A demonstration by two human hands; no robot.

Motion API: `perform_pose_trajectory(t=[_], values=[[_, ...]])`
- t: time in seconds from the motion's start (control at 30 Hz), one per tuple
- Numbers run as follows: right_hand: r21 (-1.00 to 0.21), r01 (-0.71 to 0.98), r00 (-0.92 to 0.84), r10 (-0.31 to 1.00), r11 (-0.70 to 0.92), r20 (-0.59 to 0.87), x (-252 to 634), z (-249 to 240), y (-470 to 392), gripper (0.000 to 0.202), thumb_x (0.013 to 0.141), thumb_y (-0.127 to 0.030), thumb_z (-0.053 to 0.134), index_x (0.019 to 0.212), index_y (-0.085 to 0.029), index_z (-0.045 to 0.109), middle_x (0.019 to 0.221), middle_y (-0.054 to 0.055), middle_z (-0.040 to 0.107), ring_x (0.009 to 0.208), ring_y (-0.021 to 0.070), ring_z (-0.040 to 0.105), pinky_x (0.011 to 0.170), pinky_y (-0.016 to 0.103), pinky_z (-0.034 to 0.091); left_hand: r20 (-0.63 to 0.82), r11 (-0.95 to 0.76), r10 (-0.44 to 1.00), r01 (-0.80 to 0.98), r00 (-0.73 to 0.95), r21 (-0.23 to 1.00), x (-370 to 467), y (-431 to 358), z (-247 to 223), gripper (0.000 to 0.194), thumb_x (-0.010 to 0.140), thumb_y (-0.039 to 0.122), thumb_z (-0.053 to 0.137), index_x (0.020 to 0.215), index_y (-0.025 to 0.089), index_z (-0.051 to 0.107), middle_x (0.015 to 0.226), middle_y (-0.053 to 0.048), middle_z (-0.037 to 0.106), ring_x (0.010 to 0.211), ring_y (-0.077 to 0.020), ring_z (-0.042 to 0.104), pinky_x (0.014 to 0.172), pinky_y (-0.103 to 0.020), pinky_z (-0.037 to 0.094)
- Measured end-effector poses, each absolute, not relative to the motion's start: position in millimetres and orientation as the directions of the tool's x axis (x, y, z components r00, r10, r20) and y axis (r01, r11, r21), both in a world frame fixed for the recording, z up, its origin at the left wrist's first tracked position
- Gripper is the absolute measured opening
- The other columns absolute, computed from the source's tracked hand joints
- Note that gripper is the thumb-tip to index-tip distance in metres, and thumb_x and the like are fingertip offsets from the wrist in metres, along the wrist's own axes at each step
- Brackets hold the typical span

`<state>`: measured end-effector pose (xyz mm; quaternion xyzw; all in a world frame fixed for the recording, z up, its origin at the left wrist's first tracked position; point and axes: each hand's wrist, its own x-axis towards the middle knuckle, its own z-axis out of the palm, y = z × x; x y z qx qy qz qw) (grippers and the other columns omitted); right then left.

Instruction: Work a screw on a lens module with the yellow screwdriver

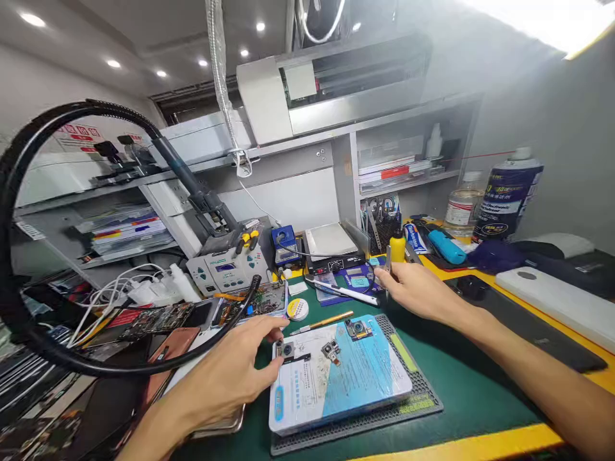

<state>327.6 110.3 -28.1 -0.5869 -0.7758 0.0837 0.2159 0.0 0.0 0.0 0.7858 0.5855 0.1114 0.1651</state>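
Observation:
My left hand (240,358) is at the left corner of a blue and white box (346,390), its thumb and fingers around a small camera module (287,350) with a dark flex strip. A second camera module (330,349) lies mid-box, and another (358,328) sits near its back edge. The box rests on a grey perforated mat (427,390). Over the back right of the green work mat, my right hand (408,285) pinches upright metal tweezers (388,261) beside a yellow bottle (397,246).
A gold pen-like tool (327,321) lies behind the box. Circuit boards (156,320) and phones crowd the left, under a thick black hose (14,288). A soldering station (225,266) stands at the back. At right are a black tablet (528,326) and a spray can (509,195).

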Motion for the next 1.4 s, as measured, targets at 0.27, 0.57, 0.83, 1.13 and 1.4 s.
perform_pose_trajectory(t=[0.27, 0.57, 0.83, 1.13, 1.4], values=[[-0.383, 0.876, -0.212, 0.947, 0.294, 0.241, 329.2, -30.5, 115.2, 0.044, 0.101, -0.048, 0.032, 0.067, -0.022, 0.042, 0.071, 0.007, 0.063, 0.066, 0.0215, 0.058, 0.058, 0.032, 0.027, -0.017, -0.263, 0.957, 0.890, 0.290, 0.373, -1.5, -2.4, -0.2, 0.046, 0.089, 0.031, 0.055, 0.135, 0.030, 0.049, 0.118, -0.001, 0.064, 0.112, -0.0208, 0.058, 0.100, -0.038, 0.045], [-0.373, 0.884, -0.206, 0.951, 0.282, 0.230, 326.1, -27.7, 110.9, 0.044, 0.100, -0.046, 0.034, 0.063, -0.022, 0.038, 0.064, 0.006, 0.058, 0.059, 0.0194, 0.051, 0.055, 0.031, 0.023, 0.084, -0.357, 0.933, 0.863, 0.351, 0.356, 27.1, -11.0, 13.6, 0.038, 0.087, 0.032, 0.060, 0.124, 0.031, 0.054, 0.121, -0.001, 0.060, 0.114, -0.0204, 0.056, 0.102, -0.039, 0.043], [-0.368, 0.883, -0.209, 0.946, 0.291, 0.247, 328.2, -30.5, 112.6, 0.042, 0.100, -0.044, 0.034, 0.065, -0.022, 0.040, 0.068, 0.007, 0.062, 0.064, 0.0215, 0.056, 0.057, 0.031, 0.025, 0.053, -0.442, 0.893, 0.850, 0.446, 0.287, 65.4, -0.5, 7.2, 0.035, 0.085, 0.031, 0.060, 0.119, 0.024, 0.057, 0.104, -0.004, 0.059, 0.101, -0.0244, 0.052, 0.097, -0.047, 0.041], [-0.372, 0.882, -0.203, 0.945, 0.290, 0.254, 328.5, -31.4, 112.9, 0.042, 0.099, -0.045, 0.034, 0.065, -0.022, 0.042, 0.068, 0.008, 0.062, 0.064, 0.0221, 0.058, 0.056, 0.031, 0.025, 0.046, -0.484, 0.868, 0.824, 0.494, 0.294, 69.6, 5.1, 5.0, 0.034, 0.082, 0.019, 0.055, 0.116, 0.024, 0.056, 0.099, -0.001, 0.057, 0.094, -0.0217, 0.050, 0.089, -0.043, 0.042], [-0.383, 0.874, -0.200, 0.941, 0.297, 0.273, 325.9, -29.4, 110.6, 0.041, 0.099, -0.043, 0.035, 0.065, -0.022, 0.042, 0.069, 0.008, 0.063, 0.064, 0.0211, 0.056, 0.057, 0.031, 0.025, -0.008, -0.471, 0.860, 0.799, 0.511, 0.374, 61.4, 4.1, 5.4, 0.038, 0.082, 0.017, 0.054, 0.118, 0.028, 0.052, 0.108, 0.002, 0.059, 0.102, -0.0181, 0.053, 0.095, -0.038, 0.043]])
